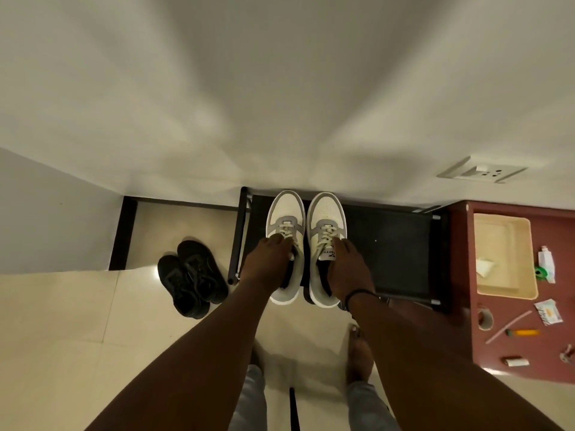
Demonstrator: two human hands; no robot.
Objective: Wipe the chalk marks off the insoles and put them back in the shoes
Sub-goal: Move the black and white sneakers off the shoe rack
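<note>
Two white-and-grey lace-up sneakers stand side by side, toes toward the wall, on a low black rack shelf (395, 244) against the white wall.

Left sneaker (284, 219): the left hand (264, 265) lies over its opening, fingers (273, 242) reaching onto the laces. Grip: fingers bend down over the tongue area; whether they pinch anything I cannot tell.

Right sneaker (326, 219): the right hand (348, 272) lies over its opening and outer collar, fingertips beside the tongue. Grip: fingers look fairly straight and laid on the shoe, not wrapped round it. A thin black band (361, 294) sits on that wrist.

Writing: the right sneaker's tongue carries a small dark logo and a word, too small and partly covered to read.

Insoles: not visible as separate items; the dark shoe interiors show beneath the hands, and I cannot tell what lies inside.

Surroundings: a pair of black sneakers (191, 276) rests on the cream tiled floor (62, 321), left of the rack. To the right, a maroon worktop (466, 306) carries a cream plastic tray (504, 284) holding a white crumpled item (485, 266), plus a small printed sachet (548, 312) with illegible text, an orange pen-like stick (525, 332) and other small objects. A white wall socket plate (482, 172) sits above it. Bare feet and pale jeans cuffs show below.
</note>
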